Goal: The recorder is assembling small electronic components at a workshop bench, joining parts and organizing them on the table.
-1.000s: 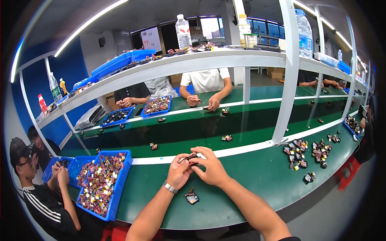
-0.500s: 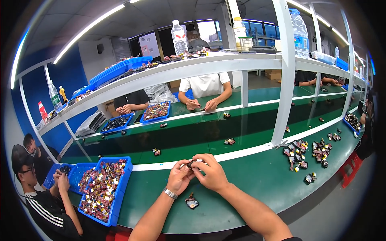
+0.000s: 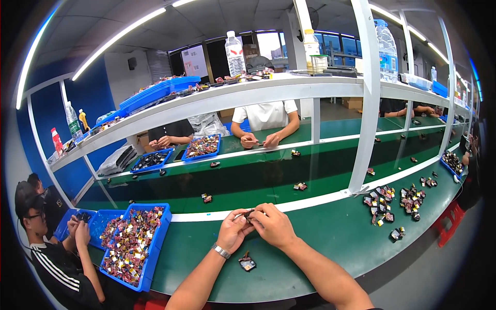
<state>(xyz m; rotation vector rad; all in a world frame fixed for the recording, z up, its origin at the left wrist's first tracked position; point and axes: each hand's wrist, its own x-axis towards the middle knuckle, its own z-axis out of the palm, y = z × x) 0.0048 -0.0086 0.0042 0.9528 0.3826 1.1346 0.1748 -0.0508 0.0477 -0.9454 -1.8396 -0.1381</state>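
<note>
Over the green worktop (image 3: 320, 235) my two hands meet at a small dark part (image 3: 248, 215), mostly hidden by the fingers. My left hand (image 3: 233, 231), with a metal watch on its wrist, grips it between thumb and fingers. My right hand (image 3: 273, 226) has its thumb and fingertips pinched at the same part from the right. Just below the hands, a small black part with reddish wires (image 3: 247, 262) lies on the worktop. To the left stands a blue tray (image 3: 164, 227) heaped with similar small parts carrying white and yellow labels.
Loose piles of parts (image 3: 380, 202) lie at right. Beyond a white rail (image 3: 310, 203) runs a dark green belt (image 3: 248, 181) with scattered parts. A white post (image 3: 368, 103) supports an overhead shelf. A co-worker (image 3: 57, 258) sits at left; another person (image 3: 264, 121) works opposite.
My right fingers have come lower and closer in over the dark part. My left hand keeps its grip. The whole view has shifted slightly.
</note>
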